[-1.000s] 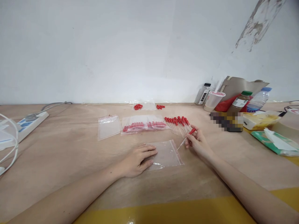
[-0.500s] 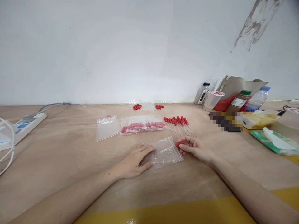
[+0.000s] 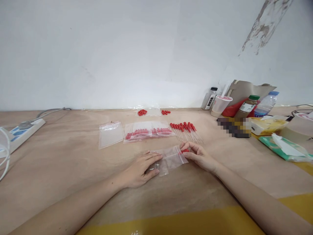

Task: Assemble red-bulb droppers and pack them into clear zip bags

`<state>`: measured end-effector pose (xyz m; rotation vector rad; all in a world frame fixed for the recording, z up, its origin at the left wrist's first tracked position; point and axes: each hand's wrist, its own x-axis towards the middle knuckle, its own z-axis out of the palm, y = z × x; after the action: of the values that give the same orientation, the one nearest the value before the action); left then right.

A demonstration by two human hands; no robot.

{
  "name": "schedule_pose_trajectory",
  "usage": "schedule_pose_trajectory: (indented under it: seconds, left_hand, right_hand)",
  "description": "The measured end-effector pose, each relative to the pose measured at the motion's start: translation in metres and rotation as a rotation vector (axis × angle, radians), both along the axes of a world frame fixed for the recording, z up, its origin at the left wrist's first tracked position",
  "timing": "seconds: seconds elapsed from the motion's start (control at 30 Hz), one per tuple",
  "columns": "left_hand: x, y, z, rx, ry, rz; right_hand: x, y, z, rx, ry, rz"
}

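My left hand (image 3: 143, 168) lies flat with fingers spread, pressing the left end of a clear zip bag (image 3: 171, 160) onto the table. At the bag's right end, my right hand (image 3: 199, 156) pinches the red rubber bulb (image 3: 185, 151) of a dropper. The bulb is at the bag's mouth; the thin stem points left and is hard to make out through the plastic. Just beyond lies a row of droppers with red bulbs (image 3: 183, 126) and pale thin stems. Left of them are filled zip bags (image 3: 149, 130) with red bulbs showing, and a flat zip bag (image 3: 111, 134).
Loose red bulbs (image 3: 142, 112) lie near the wall. At the right stand a clear bottle (image 3: 209, 99), a cup (image 3: 221, 106), a green-capped bottle (image 3: 246, 107) and a tissue pack (image 3: 286, 148). A power strip (image 3: 26, 132) with cables sits at the left.
My right hand has moved slightly left, bringing the red bulb up to the bag's mouth. The bag has creased near my left hand, which stays in place. The view has shifted slightly.
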<state>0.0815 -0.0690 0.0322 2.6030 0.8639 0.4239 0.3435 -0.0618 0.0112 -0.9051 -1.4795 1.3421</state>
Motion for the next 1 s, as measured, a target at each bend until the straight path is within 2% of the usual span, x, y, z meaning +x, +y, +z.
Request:
schedule_pose_trajectory:
  seconds: [0.23, 0.43, 0.5, 0.63, 0.7, 0.8, 0.9, 1.0]
  left_hand:
    - [0.0, 0.001, -0.002, 0.013, -0.012, -0.017]
    - [-0.004, 0.004, -0.006, -0.023, -0.09, 0.028]
    - [-0.007, 0.006, -0.007, -0.029, -0.11, 0.037]
    - [-0.009, 0.01, -0.008, -0.019, -0.129, 0.012]
    - [-0.01, 0.01, -0.009, -0.011, -0.127, 0.013]
    - [-0.011, 0.01, -0.009, -0.004, -0.105, 0.018]
    - [-0.013, 0.011, -0.01, 0.005, -0.086, 0.02]
    - [-0.016, 0.012, -0.01, 0.002, -0.075, 0.038]
  right_hand:
    - [-0.001, 0.002, -0.008, -0.161, 0.097, 0.072]
    - [0.011, 0.011, -0.008, -0.187, -0.118, 0.114]
    - [0.016, 0.012, -0.002, -0.085, -0.225, 0.143]
    - [0.021, 0.011, 0.01, 0.238, -0.478, 0.278]
    - [0.02, 0.009, 0.012, 0.338, -0.566, 0.322]
    - [0.02, 0.008, 0.009, 0.39, -0.559, 0.235]
    - [0.025, 0.016, 0.006, 0.327, -0.53, 0.07]
    - [0.035, 0.038, 0.009, 0.217, -0.684, -0.253]
